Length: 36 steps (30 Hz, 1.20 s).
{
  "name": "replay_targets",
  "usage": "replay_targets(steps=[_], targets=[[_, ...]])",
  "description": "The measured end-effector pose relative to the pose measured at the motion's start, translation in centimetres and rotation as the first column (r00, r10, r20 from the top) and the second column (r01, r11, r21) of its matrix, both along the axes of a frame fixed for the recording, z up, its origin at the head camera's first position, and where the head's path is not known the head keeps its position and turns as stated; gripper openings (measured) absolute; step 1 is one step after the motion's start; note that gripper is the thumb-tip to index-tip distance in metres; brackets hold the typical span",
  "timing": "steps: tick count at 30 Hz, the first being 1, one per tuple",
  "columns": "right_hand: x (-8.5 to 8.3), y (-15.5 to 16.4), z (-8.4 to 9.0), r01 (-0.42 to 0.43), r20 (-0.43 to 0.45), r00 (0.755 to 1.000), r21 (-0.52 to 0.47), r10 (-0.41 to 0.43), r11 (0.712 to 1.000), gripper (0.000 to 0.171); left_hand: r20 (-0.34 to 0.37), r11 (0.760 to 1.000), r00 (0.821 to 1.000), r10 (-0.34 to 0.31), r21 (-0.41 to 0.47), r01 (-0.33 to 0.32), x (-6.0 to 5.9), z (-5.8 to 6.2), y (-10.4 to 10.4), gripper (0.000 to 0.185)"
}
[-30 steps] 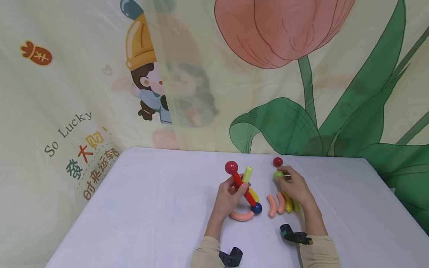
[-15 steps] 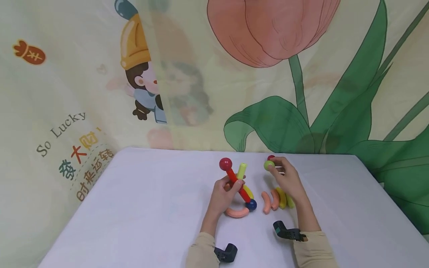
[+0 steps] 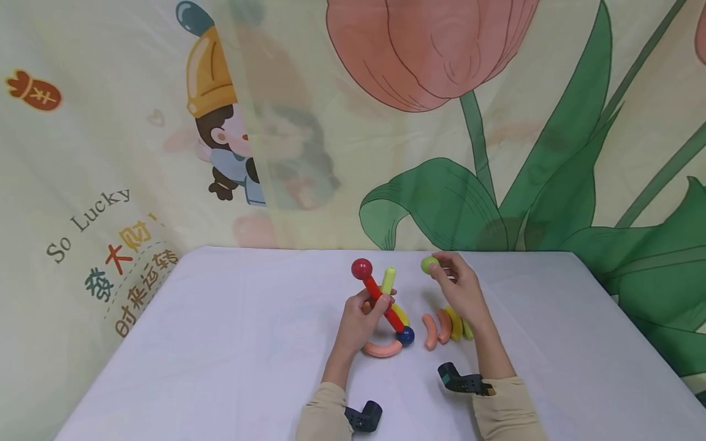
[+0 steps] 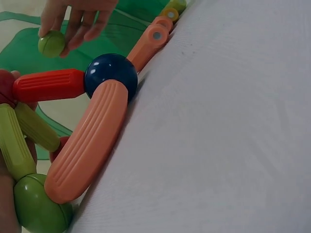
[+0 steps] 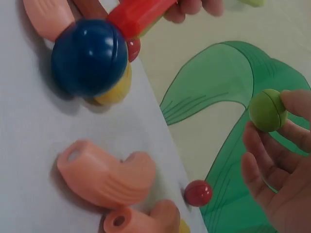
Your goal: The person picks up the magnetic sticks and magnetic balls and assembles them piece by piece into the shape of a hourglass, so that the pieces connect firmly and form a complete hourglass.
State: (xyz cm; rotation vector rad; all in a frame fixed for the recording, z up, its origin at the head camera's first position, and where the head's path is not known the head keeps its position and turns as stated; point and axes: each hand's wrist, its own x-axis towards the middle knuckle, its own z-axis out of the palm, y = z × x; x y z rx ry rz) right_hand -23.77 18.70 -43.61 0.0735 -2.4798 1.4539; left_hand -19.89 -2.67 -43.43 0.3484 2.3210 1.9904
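1. On the white table (image 3: 231, 343), towards its middle, a toy structure of rods and balls is held by the left hand (image 3: 361, 321), whose fingers are curled round the red rod (image 3: 380, 300).
2. At the upper end of that rod a red ball (image 3: 361, 268) is seen, and at its lower end a dark blue ball (image 3: 405, 335) rests on the table.
3. Beside the red rod a yellow-green rod (image 3: 388, 280) is raised upright, its top standing free.
4. Against the blue ball a curved salmon-pink piece (image 3: 382, 350) is joined; it is laid flat on the table under the left hand, and in the left wrist view a green ball (image 4: 36, 208) is seen at its other end.
5. Just right of the structure a row of loose curved pieces is laid side by side: two salmon-pink ones (image 3: 430, 331) nearest the blue ball, then a yellow one (image 3: 455, 323), partly hidden by the right wrist.
6. Above that row the right hand (image 3: 460, 288) is lifted off the table, and a small green ball (image 3: 429, 265) is pinched between its fingertips, clear of the yellow-green rod.
7. In the right wrist view a small red ball (image 5: 198, 193) is shown lying on the table beyond the curved pieces.
8. Behind the table a printed curtain (image 3: 496, 122) is hung.
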Motion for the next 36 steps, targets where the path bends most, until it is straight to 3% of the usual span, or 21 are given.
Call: replay_targets(steps=[3, 9, 13, 22, 25, 32, 36], targets=[[-0.6, -0.3, -0.9, -0.001, -0.022, 1.0, -0.012, 0.001, 1.0, 0.056, 0.003, 1.0, 1.0, -0.001, 0.003, 0.001, 0.0, -0.1, 0.0, 0.028], [-2.9, 0.0, -4.6, -0.012, -0.095, 0.995, 0.003, 0.012, 1.0, 0.064, -0.002, 1.0, 1.0, -0.012, 0.006, 0.012, 0.0, -0.1, 0.0, 0.028], [-3.3, -0.3, -5.1, -0.034, -0.131, 0.991, -0.004, 0.033, 0.999, 0.056, -0.015, 1.0, 1.0, -0.011, 0.004, 0.011, -0.1, 0.0, 0.0, 0.028], [-2.9, -1.4, -4.0, -0.099, -0.221, 0.971, -0.003, 0.096, 0.995, 0.044, -0.001, 1.0, 1.0, -0.006, 0.013, 0.006, 0.0, 0.1, -0.1, 0.029], [-2.3, -2.0, -2.9, -0.141, -0.218, 0.967, -0.03, 0.131, 0.99, 0.044, -0.002, 1.0, 1.0, -0.009, 0.014, 0.009, 0.1, 0.1, -0.1, 0.03], [0.8, -4.1, 1.9, -0.189, -0.167, 0.971, -0.094, 0.172, 0.977, 0.042, -0.006, 1.0, 1.0, 0.001, -0.004, -0.001, 0.0, 0.2, -0.1, 0.031], [1.1, -4.5, 2.4, -0.197, -0.157, 0.971, -0.108, 0.179, 0.974, 0.041, -0.018, 1.0, 1.0, -0.005, 0.002, 0.005, 0.0, 0.2, -0.1, 0.031]])
